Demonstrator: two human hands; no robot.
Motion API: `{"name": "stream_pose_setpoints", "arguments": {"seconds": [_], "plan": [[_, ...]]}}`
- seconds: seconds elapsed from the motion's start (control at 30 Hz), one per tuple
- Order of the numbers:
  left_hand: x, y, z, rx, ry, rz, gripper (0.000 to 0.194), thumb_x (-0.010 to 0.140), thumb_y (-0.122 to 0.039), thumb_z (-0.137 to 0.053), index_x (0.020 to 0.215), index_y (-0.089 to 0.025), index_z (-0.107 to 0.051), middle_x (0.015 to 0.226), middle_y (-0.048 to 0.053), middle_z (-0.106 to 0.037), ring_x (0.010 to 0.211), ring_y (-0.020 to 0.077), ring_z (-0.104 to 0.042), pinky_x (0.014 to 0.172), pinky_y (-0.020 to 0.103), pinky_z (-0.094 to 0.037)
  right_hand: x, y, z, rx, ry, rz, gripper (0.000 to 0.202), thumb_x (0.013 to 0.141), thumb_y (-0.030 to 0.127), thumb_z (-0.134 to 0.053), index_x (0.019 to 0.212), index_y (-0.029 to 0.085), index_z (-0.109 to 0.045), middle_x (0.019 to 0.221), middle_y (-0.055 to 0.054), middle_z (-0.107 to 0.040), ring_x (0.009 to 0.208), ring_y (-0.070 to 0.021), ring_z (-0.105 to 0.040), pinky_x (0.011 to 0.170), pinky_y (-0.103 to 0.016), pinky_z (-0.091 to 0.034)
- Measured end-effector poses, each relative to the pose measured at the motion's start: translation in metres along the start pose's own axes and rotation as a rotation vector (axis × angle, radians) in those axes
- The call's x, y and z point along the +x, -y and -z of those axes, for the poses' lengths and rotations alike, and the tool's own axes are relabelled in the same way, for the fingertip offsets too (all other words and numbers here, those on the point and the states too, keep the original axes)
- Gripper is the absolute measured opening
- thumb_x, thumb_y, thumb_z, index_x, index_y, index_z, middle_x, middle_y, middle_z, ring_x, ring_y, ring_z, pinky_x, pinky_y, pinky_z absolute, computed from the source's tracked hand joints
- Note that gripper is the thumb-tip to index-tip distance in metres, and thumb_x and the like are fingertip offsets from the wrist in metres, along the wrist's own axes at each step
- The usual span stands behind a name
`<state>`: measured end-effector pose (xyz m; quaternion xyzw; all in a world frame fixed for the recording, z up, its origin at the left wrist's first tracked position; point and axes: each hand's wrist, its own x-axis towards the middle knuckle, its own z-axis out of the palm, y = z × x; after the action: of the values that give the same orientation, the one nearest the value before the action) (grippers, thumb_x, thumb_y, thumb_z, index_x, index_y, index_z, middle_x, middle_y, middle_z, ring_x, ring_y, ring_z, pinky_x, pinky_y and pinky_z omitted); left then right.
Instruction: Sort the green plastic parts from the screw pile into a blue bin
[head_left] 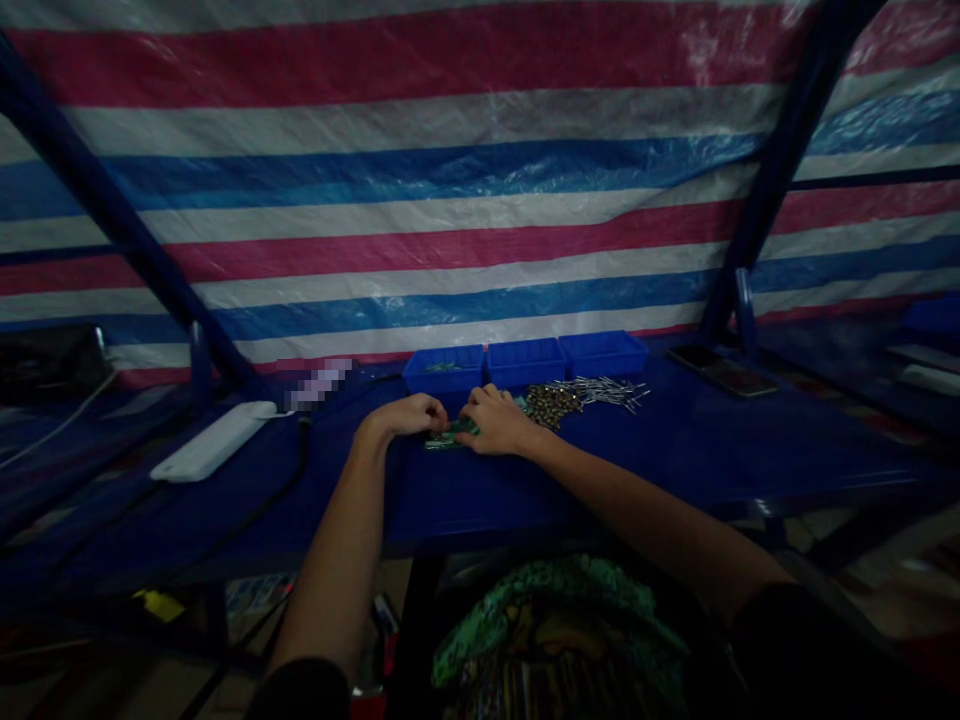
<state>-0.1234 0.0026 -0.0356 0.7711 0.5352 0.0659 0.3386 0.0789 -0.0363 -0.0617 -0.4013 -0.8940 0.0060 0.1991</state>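
On the near side of the leftmost blue bin (459, 382), a green packet (454, 436) lies long side left-to-right; right hand (496, 422) touches its right end, nearer; left hand (409, 414) curls at its left; either grip unclear.

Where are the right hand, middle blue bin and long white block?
Right hand (496, 422): head view, its back.
Middle blue bin (531, 373): head view, front wall.
Long white block (214, 443): head view, top face.

Hands (456, 422) at green packet (454, 434), blue bins (523, 362)
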Motion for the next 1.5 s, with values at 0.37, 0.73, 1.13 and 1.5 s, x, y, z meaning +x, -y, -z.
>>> {"name": "stream_pose_setpoints", "arguments": {"seconds": [0.37, 0.73, 1.13, 1.5], "plan": [[-0.003, -0.037, -0.005, -0.392, -0.581, -0.397, 0.016, 0.072, -0.030, -0.062, 0.076, -0.017, -0.055, 0.062, -0.003, -0.048, 0.051, 0.0074, -0.041, 0.049, 0.021, -0.032, 0.009, -0.017, 0.001, 0.579, -0.495, -0.270, 0.016, 0.084, 0.030, -0.048, 0.095, 0.020, -0.056, 0.057, 0.004, -0.049, 0.054, -0.0125, -0.046, 0.056, -0.026, -0.035], [0.003, -0.039, -0.014, -0.473, -0.439, -0.326, 0.032, 0.080, -0.045, -0.055, 0.085, -0.016, -0.067, 0.092, 0.008, -0.065, 0.087, 0.0168, -0.059, 0.071, 0.026, -0.044, 0.003, -0.021, 0.006, 0.814, -0.627, -0.180, 0.015, 0.081, 0.034, -0.050, 0.078, 0.020, -0.053, 0.062, 0.002, -0.057, 0.056, -0.0113, -0.054, 0.055, -0.024, -0.041], [0.008, -0.051, -0.026, -0.686, -0.413, -0.043, 0.032, 0.078, -0.043, -0.059, 0.073, -0.012, -0.067, 0.065, 0.005, -0.061, 0.049, 0.0083, -0.048, 0.044, 0.021, -0.029, 0.001, -0.026, 0.002, 0.452, -0.623, 0.005, 0.025, 0.073, 0.005, -0.045, 0.085, 0.021, -0.060, 0.101, -0.002, -0.067, 0.103, -0.0178, -0.059, 0.093, -0.035, -0.044], [0.021, -0.028, -0.010, -0.657, -1.146, -0.273, 0.027, 0.075, -0.036, -0.059, 0.088, -0.013, -0.061, 0.070, 0.001, -0.059, 0.052, 0.0080, -0.054, 0.048, 0.019, -0.043, -0.003, -0.027, -0.003, 0.237, -0.265, -0.255, 0.038, 0.079, 0.042, -0.056, 0.110, 0.019, -0.056, 0.103, -0.011, -0.058, 0.102, -0.0272, -0.049, 0.088, -0.046, -0.040]]}}
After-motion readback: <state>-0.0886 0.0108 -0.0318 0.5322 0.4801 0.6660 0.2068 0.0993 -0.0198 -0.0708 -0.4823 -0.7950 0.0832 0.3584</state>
